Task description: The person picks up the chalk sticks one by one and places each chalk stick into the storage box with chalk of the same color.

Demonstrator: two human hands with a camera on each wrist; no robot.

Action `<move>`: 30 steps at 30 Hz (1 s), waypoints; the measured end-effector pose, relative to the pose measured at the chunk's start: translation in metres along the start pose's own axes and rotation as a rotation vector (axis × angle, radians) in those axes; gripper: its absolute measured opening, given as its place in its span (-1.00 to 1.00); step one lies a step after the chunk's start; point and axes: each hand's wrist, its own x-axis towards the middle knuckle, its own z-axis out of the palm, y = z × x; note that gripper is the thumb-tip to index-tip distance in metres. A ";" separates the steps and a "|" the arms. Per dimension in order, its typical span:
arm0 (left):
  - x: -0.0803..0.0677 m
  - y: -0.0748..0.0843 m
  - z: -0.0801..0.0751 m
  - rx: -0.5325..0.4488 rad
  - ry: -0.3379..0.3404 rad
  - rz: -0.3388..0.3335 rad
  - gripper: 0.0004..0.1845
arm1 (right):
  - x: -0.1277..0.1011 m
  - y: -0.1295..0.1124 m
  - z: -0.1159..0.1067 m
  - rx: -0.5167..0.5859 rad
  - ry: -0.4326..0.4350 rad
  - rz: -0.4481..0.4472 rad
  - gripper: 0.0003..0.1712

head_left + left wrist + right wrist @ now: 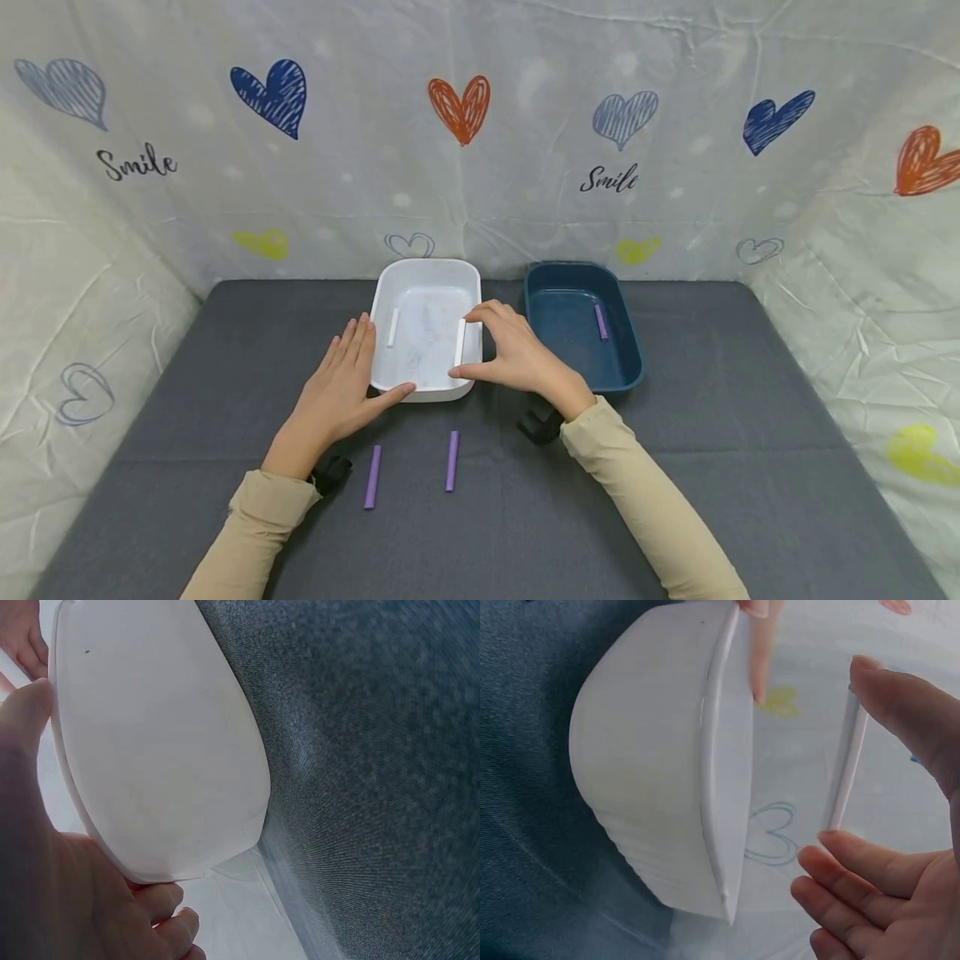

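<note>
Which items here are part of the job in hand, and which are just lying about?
In hand:
- right hand pinching a white stick by its ends
- left hand resting on the white bin
- second white stick in the white bin

Lying about:
- blue bin with one purple stick inside
- two purple sticks on the mat

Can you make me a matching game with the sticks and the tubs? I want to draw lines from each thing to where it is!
Things:
1. white stick pinched by the right hand
2. other white stick
3. purple stick by itself
4. two purple sticks

Places:
A. inside the blue tub
B. on the grey mat in front of the tubs
C. lying inside the white tub
D. held over the white tub's right edge

Pairs: 1-D, 2-C, 3-A, 4-B
</note>
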 end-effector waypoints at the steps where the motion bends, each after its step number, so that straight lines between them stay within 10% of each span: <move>1: 0.000 0.000 0.000 -0.001 0.002 0.001 0.21 | 0.003 0.000 0.000 0.002 -0.001 0.004 -0.16; 30: 0.000 -0.001 0.001 -0.008 -0.007 0.006 0.21 | 0.092 -0.003 0.003 -0.007 -0.156 0.103 -0.10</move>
